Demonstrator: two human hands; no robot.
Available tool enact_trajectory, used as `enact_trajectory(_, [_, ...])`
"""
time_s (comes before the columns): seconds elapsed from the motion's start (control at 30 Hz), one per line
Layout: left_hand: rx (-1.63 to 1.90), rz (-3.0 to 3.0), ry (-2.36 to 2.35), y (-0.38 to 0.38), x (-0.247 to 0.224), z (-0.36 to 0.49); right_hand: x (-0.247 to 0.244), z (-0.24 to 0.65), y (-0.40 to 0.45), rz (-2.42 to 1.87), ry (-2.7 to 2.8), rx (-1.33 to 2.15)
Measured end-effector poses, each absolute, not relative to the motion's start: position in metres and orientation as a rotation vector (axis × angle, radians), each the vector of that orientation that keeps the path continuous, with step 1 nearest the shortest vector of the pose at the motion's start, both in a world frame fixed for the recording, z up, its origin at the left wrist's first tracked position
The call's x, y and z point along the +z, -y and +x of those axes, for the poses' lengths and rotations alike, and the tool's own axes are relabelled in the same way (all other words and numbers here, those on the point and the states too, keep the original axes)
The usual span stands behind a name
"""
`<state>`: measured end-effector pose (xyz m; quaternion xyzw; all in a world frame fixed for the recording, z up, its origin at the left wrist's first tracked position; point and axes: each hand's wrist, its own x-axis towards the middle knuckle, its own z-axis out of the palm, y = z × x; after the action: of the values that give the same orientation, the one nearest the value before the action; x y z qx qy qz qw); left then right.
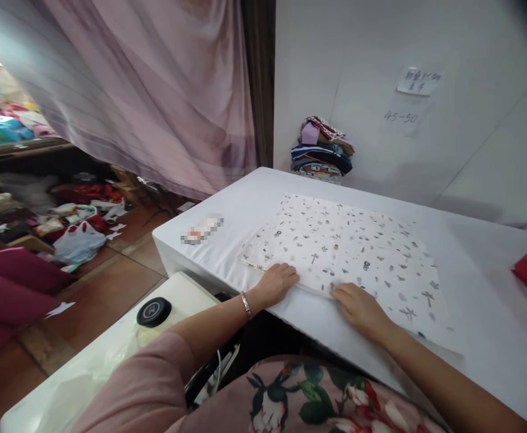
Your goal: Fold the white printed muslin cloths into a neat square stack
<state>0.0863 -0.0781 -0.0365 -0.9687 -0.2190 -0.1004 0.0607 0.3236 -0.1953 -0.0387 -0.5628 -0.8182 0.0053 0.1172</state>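
Wears one pink flowery shirt (274, 391), nearest of all. Rests left hand (279, 281) and right hand (357, 308) at the near edge of one white printed cloth (344, 240), flat on one white table (484, 282), stretching away past the fingertips. Has left fingers close together on top, right fingers bent together at the edge; cannot tell about any pinch. Shows "45-50" on the wall (362, 54), below one note (420, 82), too blurry to read.

From our head, the lone camera looked forward and steeply down past our two bare forearms onto the white cloth-covered table (254, 204), close below.
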Motion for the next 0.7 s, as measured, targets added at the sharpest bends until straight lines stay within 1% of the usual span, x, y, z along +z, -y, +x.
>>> enact_trajectory(0.17, [-0.376, -2.972, 0.719, 0.079, -0.049, 0.082, -0.048, 0.314, 0.192, -1.679, 2.463, -0.081])
enact_trajectory(0.37, [-0.510, -3.023, 0.812, 0.081, -0.052, 0.081, -0.060, 0.285, 0.167, -1.625, 2.423, -0.222])
enact_trajectory(0.57, [-0.534, -3.006, 0.977, 0.081, -0.051, 0.079, -0.067, 0.258, 0.151, -1.625, 2.367, -0.206])
enact_trajectory(0.7, [-0.497, -2.933, 1.129, 0.073, -0.049, 0.072, -0.062, 0.256, 0.151, -1.617, 2.358, -0.088])
